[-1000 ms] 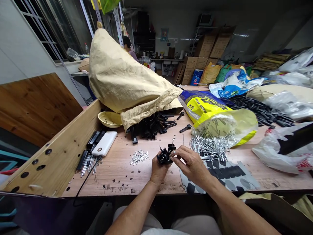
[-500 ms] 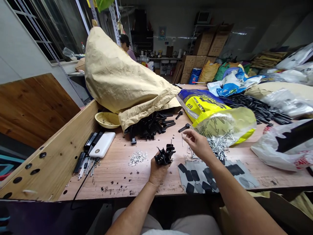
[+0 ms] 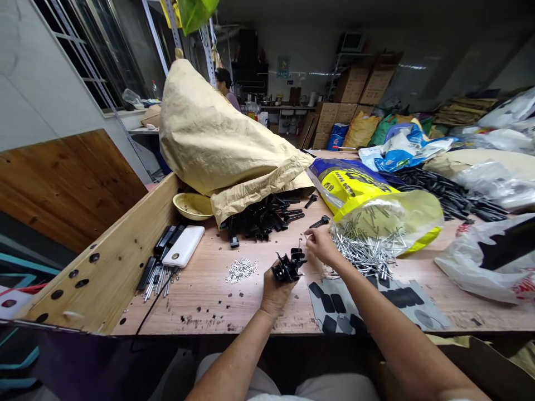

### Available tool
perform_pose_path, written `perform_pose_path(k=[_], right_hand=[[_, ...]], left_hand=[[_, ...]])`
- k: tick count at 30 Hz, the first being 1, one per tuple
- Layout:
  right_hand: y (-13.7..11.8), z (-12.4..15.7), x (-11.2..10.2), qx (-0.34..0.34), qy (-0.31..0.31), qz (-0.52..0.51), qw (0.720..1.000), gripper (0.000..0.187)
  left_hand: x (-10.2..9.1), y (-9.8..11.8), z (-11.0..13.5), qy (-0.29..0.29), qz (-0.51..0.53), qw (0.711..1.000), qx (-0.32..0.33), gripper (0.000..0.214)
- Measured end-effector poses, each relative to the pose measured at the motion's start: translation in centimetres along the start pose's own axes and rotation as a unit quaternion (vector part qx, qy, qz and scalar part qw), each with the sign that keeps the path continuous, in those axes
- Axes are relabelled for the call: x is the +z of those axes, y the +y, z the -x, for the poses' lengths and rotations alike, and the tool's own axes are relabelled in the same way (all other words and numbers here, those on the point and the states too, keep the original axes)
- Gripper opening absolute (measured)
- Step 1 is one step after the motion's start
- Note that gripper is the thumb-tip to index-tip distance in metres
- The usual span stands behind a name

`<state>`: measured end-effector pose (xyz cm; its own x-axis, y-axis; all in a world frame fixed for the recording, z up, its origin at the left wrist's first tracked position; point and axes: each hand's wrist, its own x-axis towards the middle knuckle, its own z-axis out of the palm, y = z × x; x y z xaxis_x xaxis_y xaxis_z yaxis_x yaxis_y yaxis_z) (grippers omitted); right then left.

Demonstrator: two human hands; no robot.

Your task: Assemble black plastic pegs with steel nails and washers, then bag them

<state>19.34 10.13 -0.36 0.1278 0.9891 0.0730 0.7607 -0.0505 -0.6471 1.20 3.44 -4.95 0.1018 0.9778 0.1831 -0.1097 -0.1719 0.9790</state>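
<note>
My left hand [image 3: 276, 292] is closed around a bunch of black plastic parts [image 3: 287, 269] above the table's near side. One thin metal pin [image 3: 300, 244] stands up out of these parts. Just to their right, my right hand [image 3: 324, 246] pinches another metal pin, which barely shows at the fingertips. Behind that hand, a heap of silvery pins [image 3: 368, 248] spills from a yellow and blue bag [image 3: 355, 186]. Small metal washers [image 3: 241, 270] lie in a pile left of my left hand.
A big tan sack [image 3: 217, 133] leans at the back, black plastic parts [image 3: 263, 217] spilling from its mouth. At left are a yellow bowl [image 3: 193, 206], a white power bank [image 3: 184, 246] and a wooden side board [image 3: 108, 256]. A grey sheet with black pads [image 3: 334, 303] lies front right.
My right hand has moved left with its pin, closer to the black parts in my left hand. The whole view has shifted slightly, with the table things appearing further right.
</note>
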Motion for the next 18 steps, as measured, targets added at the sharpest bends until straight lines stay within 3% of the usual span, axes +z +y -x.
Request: perform_pose_path(k=[2, 5, 7, 11, 18], right_hand=[[-1.5, 1.8, -1.4, -0.043, 0.026, -0.075, 0.996, 0.026], [-4.9, 5.3, -3.4, -0.149, 0.029, -0.225, 0.962, 0.025], [-7.3, 7.5, -4.3, -0.219, 0.014, -0.245, 0.944, 0.021], [-9.7, 9.8, -4.3, -0.292, 0.028, -0.099, 0.951, 0.011], [-9.5, 10.5, -1.7, -0.320, -0.017, 0.082, 0.944, 0.014]], left_hand=[[-0.1, -0.1, 0.0, -0.009, -0.005, 1.000, 0.011, 0.033], [-0.1, -0.5, 0.0, 0.000, -0.010, 1.000, 0.020, 0.029], [0.0, -0.8, 0.0, 0.013, -0.006, 1.000, 0.008, 0.025], [0.2, -0.9, 0.1, 0.025, 0.022, 0.999, 0.000, 0.022], [0.1, -0.9, 0.0, 0.038, -0.066, 0.996, 0.036, 0.014]])
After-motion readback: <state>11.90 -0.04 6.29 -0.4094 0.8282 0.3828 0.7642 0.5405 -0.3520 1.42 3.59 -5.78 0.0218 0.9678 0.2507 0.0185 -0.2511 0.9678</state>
